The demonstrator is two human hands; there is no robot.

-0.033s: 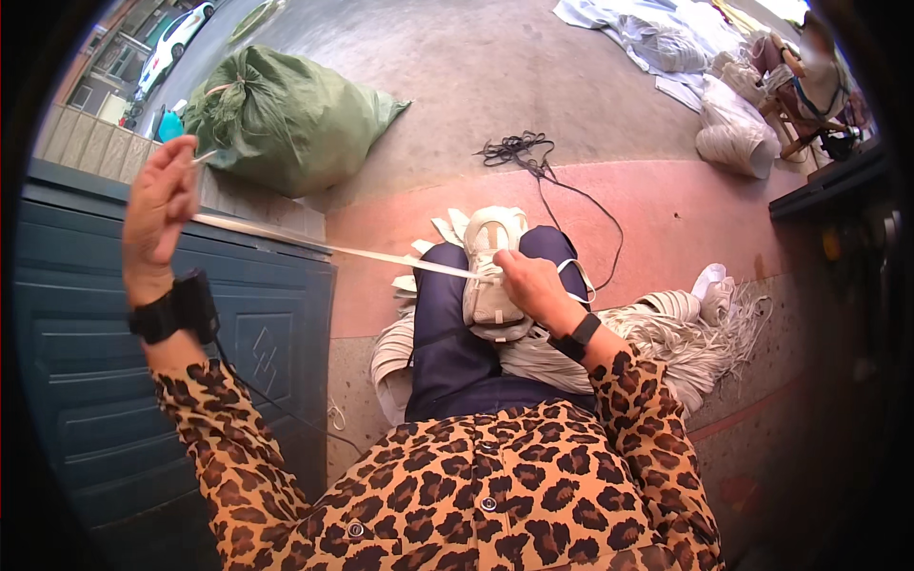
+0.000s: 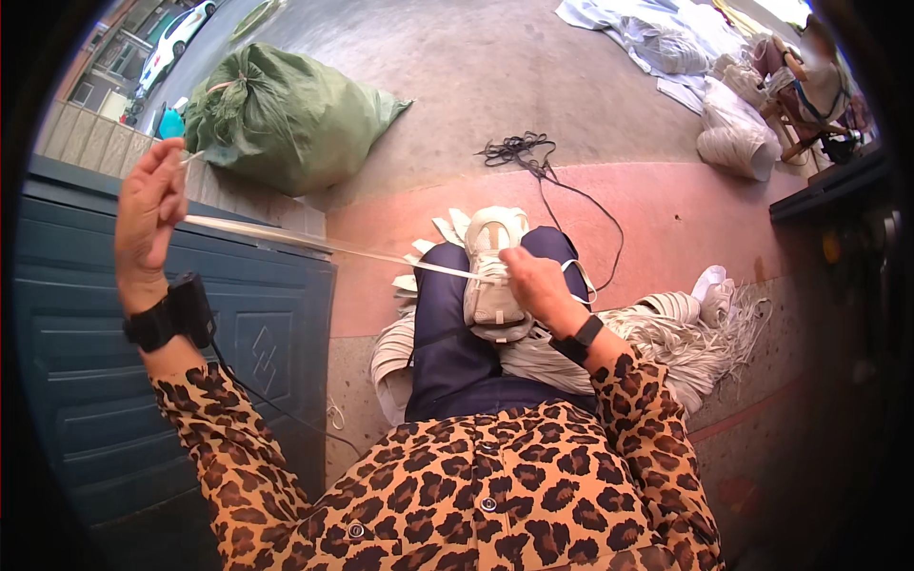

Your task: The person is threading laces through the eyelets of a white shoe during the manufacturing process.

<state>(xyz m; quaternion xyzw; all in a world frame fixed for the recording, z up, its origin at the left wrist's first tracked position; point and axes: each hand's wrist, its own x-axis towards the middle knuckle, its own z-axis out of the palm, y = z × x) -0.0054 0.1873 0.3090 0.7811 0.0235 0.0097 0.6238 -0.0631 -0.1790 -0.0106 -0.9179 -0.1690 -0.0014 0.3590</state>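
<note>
A person in a leopard-print top sits with a pale sneaker (image 2: 494, 276) on the lap, just right of the frame's centre, over dark blue trousers (image 2: 457, 352). The shoe's long axis runs up and down the frame, one end toward the upper edge and the other toward the person's body; which end is the toe cannot be told for certain. A flat white lace (image 2: 324, 249) stretches taut from the shoe's eyelet area up and leftward across the frame, its long axis nearly horizontal with a slight climb to the left.

The left hand (image 2: 150, 214), raised in the upper left of the frame, is partly curled, its fingers pinching the far end of the lace, with a short tail poking above the fingertips. A black band with a small device (image 2: 176, 316) sits on that wrist. The right hand (image 2: 533, 284) rests on the shoe's right side, fingers closed around it and pressing the lace where it meets the shoe; a black wristband is on that forearm.

Heaps of white laces (image 2: 666, 328) lie on the ground to the right of the lap and under the legs. A dark blue panelled door (image 2: 105, 381) fills the lower left, close behind the raised arm. A stuffed green sack (image 2: 286, 114) sits at the upper left, a black cord (image 2: 533, 162) curls on the concrete above the shoe, and white bundles (image 2: 733, 143) lie at the upper right, where another person sits
</note>
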